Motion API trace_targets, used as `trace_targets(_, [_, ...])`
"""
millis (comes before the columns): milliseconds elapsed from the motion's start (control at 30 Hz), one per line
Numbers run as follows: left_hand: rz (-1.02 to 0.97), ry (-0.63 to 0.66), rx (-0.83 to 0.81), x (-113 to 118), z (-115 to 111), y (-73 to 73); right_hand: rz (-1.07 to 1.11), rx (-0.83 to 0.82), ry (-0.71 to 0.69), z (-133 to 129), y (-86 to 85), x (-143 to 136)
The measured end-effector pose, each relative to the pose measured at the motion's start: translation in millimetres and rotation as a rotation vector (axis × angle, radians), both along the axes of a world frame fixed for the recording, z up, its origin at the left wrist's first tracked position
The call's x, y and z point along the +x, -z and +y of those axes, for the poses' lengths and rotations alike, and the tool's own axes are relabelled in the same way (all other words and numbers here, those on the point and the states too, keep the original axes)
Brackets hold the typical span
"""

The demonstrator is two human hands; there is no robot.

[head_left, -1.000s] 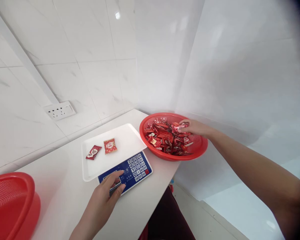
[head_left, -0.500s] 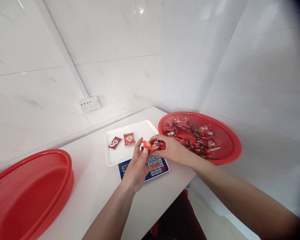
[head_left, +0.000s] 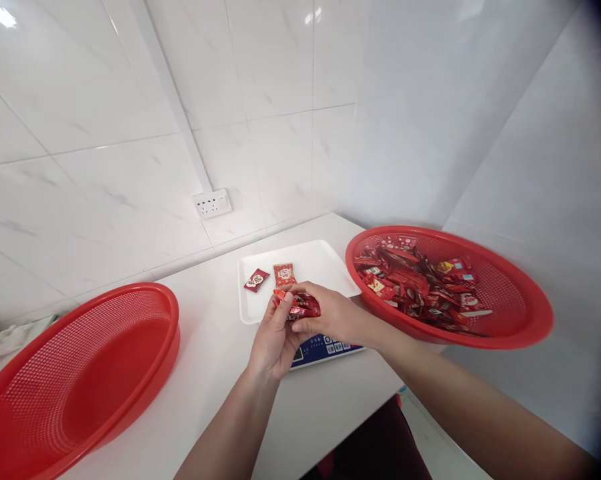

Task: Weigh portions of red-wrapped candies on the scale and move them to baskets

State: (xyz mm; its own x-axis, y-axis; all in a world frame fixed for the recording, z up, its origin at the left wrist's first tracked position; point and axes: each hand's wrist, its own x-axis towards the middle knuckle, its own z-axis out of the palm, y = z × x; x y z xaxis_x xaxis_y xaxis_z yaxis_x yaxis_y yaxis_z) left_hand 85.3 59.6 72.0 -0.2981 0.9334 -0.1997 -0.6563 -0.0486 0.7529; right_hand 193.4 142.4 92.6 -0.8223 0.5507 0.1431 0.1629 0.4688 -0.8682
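Observation:
Red snack packets (head_left: 304, 305) are pinched between my two hands, above the front edge of a scale's white tray (head_left: 325, 257). My left hand (head_left: 274, 339) grips them with the thumb on top, and my right hand (head_left: 333, 313) wraps round them from the right. How many packets I hold is hard to make out. On the tray lie a dark red packet (head_left: 257, 280) and a lighter red packet (head_left: 283, 275), the second one close to my fingertips. Under my hands the scale's blue keypad (head_left: 325, 348) is partly hidden.
To the right, a red plastic basket (head_left: 523, 313) holds a heap of small red packets (head_left: 415, 283). Another red basket (head_left: 95, 373) stands at the left on the white table (head_left: 210, 360). A wall socket (head_left: 213, 204) is above the table's back edge.
The view has turned left, so everything sits further right. My hands have drawn closer together around the packets. Both packets on the tray lie as before.

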Motion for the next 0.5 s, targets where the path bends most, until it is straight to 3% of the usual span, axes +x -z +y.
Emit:
trace_targets(267, [-0.022, -0.049, 0.017, -3.7, -0.7, 2.5, 0.057, -0.130, -0.113, 8.2, 2.8, 4.1])
trace_targets(500, [-0.075, -0.091, -0.015, -12.2, 1.7, 2.6, 0.057, -0.458, -0.157, 13.5, -1.3, 7.3])
